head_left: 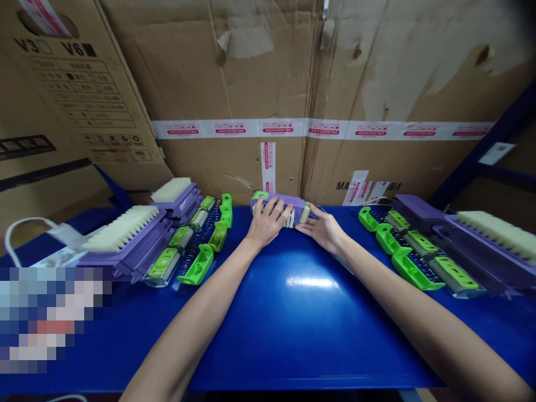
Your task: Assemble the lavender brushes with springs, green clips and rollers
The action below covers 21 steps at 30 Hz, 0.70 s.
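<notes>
At the back middle of the blue table, a purple scrub brush (pixel 296 204) with white bristles and a bright green end is tipped on its side. My left hand (pixel 269 222) wraps over its left part, fingers curled across the purple body. My right hand (pixel 324 228) pinches a small see-through box with a green top (pixel 306 213) at the brush's right end, thumb above and fingers below. Whether that box sits fully in the brush cannot be made out. Part of the bristles is hidden behind my left fingers.
Purple brush heads (pixel 121 231), green-topped boxes (pixel 163 265), springs (pixel 190 240) and green clips (pixel 199 265) lie in rows at left. A similar set with green clips (pixel 412 272) and a purple brush (pixel 477 240) lies at right. Cardboard (pixel 234 72) stands behind the table (pixel 268 335).
</notes>
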{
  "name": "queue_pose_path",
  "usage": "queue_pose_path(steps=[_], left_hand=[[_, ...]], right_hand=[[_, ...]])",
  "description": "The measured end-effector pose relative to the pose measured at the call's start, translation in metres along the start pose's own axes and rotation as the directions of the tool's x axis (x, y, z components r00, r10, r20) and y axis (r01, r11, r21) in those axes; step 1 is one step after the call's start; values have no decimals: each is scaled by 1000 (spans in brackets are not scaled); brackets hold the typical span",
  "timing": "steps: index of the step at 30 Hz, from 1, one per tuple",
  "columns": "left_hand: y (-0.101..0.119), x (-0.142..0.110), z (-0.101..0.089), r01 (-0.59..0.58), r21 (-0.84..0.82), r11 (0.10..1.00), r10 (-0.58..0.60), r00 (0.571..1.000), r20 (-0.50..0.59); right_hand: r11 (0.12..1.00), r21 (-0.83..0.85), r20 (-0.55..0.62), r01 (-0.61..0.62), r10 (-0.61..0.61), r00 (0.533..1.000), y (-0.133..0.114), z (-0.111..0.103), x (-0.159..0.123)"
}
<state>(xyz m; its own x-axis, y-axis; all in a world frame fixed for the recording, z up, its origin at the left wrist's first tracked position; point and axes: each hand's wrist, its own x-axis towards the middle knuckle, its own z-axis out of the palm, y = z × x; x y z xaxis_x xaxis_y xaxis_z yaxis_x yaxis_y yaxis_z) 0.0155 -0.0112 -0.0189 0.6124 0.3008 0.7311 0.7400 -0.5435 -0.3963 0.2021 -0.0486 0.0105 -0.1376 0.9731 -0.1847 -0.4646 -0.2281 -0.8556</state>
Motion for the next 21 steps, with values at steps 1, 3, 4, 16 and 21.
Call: queue_pose_path(steps=[1, 3, 4, 16, 21], left_hand=[[0, 0, 0, 0, -2, 1000, 0, 1000, -1], [0, 0, 1, 7, -12, 1000, -7, 1000, 1], [0, 0, 1, 11, -19, 1000, -11, 1000, 4], [2, 3, -5, 41, -33, 999, -37, 993, 110], [-2, 2, -8, 230, -45, 972, -220, 962, 163]], right_hand=[[1000, 10, 2, -3, 3, 1000, 0, -1, 0], [1000, 20, 11, -12, 11, 1000, -1, -2, -1], [1000, 21, 13, -17, 17, 1000, -2, -2, -1], [914, -344, -162, 213, -281, 946, 11, 7, 1], [568, -677, -98, 469, -701, 707, 12, 5, -6]])
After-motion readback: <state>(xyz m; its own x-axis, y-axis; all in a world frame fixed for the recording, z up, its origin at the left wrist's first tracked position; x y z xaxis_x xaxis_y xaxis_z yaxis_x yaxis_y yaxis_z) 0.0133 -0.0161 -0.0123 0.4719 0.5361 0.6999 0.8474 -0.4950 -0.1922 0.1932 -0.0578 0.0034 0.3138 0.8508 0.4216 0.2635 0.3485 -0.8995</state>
